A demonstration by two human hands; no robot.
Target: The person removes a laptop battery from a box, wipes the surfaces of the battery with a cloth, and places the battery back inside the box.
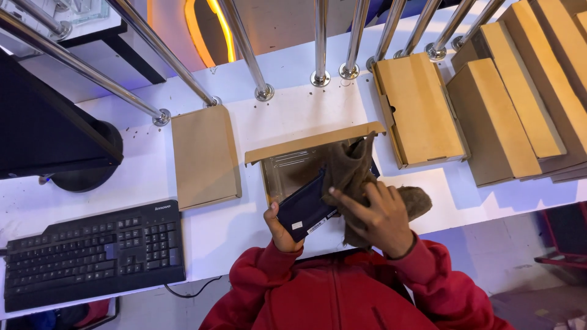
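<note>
The left hand [282,229] pinched the dark flat device [306,208] above the open cardboard box [287,168]; the right hand [376,217] pressed a brown cloth [351,168] against it. Hard wiping could have dislodged the device from that thin grip.

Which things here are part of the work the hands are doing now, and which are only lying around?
In use:
- left hand, gripping the dark flat device
- right hand, pressing the brown cloth on the device
- open cardboard box under them

Lying about:
- closed flat box
- black keyboard
- other cardboard boxes at the right
- metal bars
</note>
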